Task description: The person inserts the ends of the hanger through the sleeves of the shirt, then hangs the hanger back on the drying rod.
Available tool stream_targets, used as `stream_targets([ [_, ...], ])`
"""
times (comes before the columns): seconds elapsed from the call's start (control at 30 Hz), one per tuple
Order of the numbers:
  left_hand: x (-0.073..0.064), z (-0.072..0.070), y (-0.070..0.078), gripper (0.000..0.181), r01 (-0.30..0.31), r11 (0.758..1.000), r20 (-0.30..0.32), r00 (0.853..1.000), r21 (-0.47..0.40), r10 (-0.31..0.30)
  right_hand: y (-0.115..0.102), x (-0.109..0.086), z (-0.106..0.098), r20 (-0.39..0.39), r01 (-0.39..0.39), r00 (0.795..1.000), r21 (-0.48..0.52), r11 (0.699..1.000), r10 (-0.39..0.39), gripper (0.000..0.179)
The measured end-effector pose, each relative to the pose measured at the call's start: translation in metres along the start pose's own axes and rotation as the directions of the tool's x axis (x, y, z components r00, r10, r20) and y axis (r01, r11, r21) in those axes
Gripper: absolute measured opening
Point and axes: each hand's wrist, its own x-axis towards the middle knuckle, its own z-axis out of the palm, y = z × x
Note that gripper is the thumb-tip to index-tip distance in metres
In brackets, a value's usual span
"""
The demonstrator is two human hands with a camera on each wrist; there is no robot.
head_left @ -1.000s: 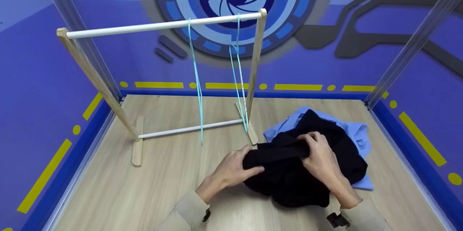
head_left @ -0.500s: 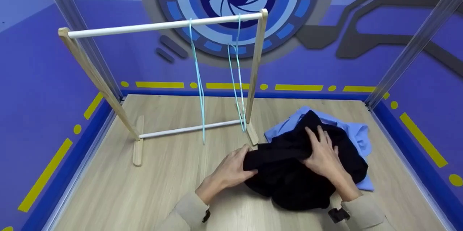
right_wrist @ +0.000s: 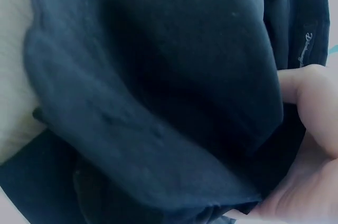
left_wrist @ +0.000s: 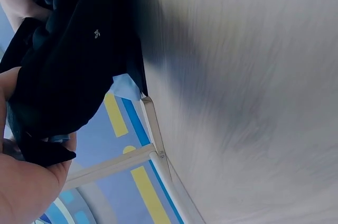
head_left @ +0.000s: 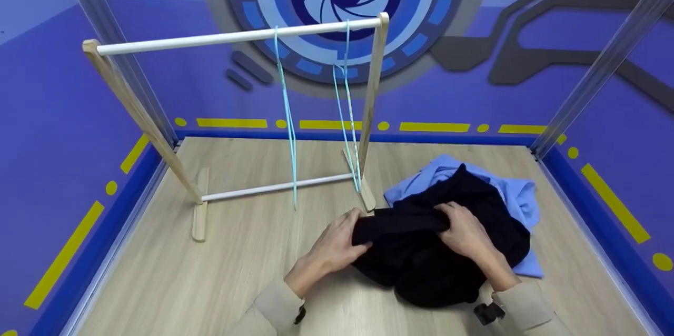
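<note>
Bunched black pants [head_left: 421,262] lie in front of me at the right, a straight waistband-like edge running between my hands. My left hand [head_left: 334,241] grips the left end of that edge, thumb on the near side and fingers beyond it. At the other end my right hand [head_left: 466,233] holds the edge, its fingertips partly hidden in the cloth. A small white logo [left_wrist: 97,34] shows on the black fabric in the left wrist view. Pale script lettering [right_wrist: 305,48] marks a band in the right wrist view. Light blue cloth [head_left: 518,199] lies partly covered beneath the pants.
A rack with a white top bar [head_left: 184,42] and wooden legs stands at the left back. Two thin turquoise hangers, a left one [head_left: 288,115] and a right one [head_left: 347,99], hang from it. Purple-blue walls [head_left: 42,141] enclose the wooden table [head_left: 152,278].
My right hand spread its fingers over the black cloth, then drew them back to the edge. The cloth's far peak has shifted slightly right. My left hand keeps its hold, nearly unmoved.
</note>
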Motion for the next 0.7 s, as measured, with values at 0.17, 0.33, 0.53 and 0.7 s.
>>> stream_targets([
  [0.17, 0.001, 0.002, -0.002, 0.051, 0.005, 1.0, -0.002, 1.0, -0.024, -0.005, 0.0, 0.001, 0.003, -0.055, 0.035, 0.998, 0.044, 0.998, -0.033, 0.037],
  [0.33, 0.0, 0.002, -0.001, 0.062, 0.061, 0.997, 0.032, 0.998, -0.038, -0.06, -0.004, 0.0, 0.004, -0.08, 0.06, 0.995, 0.079, 0.995, -0.053, 0.038],
  [0.53, 0.0, 0.004, -0.001, 0.071, 0.085, 0.996, 0.041, 0.996, 0.013, -0.085, -0.014, 0.0, 0.004, -0.09, 0.113, 0.991, 0.121, 0.986, -0.103, 0.037],
  [0.7, -0.001, 0.005, -0.002, 0.069, 0.081, 0.996, 0.012, 0.997, 0.035, -0.082, -0.022, 0.001, 0.002, -0.109, 0.182, 0.98, 0.159, 0.97, -0.165, 0.034],
])
